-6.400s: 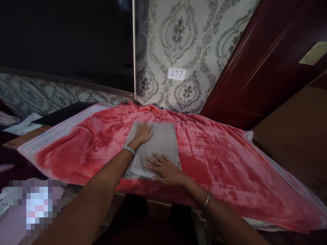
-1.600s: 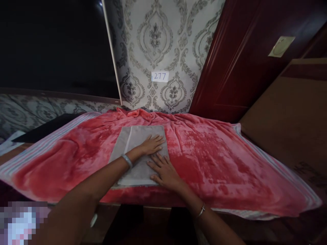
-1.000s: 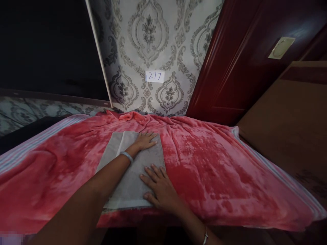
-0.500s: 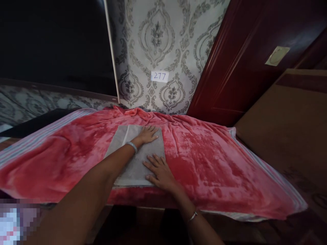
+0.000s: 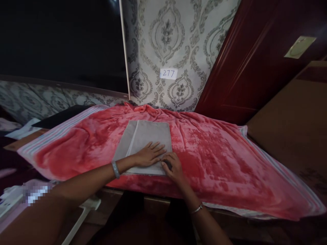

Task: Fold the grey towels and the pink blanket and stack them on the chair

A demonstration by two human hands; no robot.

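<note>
The left hand (image 5: 149, 155) lies spread and palm down on the grey cloth (image 5: 153, 132), probably to hold the layers flat while the other hand works at the edge. The right hand (image 5: 176, 168) is curled beside it at the cloth's near right part, thumb and fingers drawn close together around a dark spot; whether they pinch fabric or something else, I cannot tell. The cloth lies folded on the red blanket (image 5: 217, 153), which seems to serve as a soft, even base. The cloth's upper layer stops short on the left, leaving a strip of the lower one showing. Its long axis seems to run away from the person towards the patterned wall (image 5: 167, 44), the left edge slanting outward at the near end.
</note>
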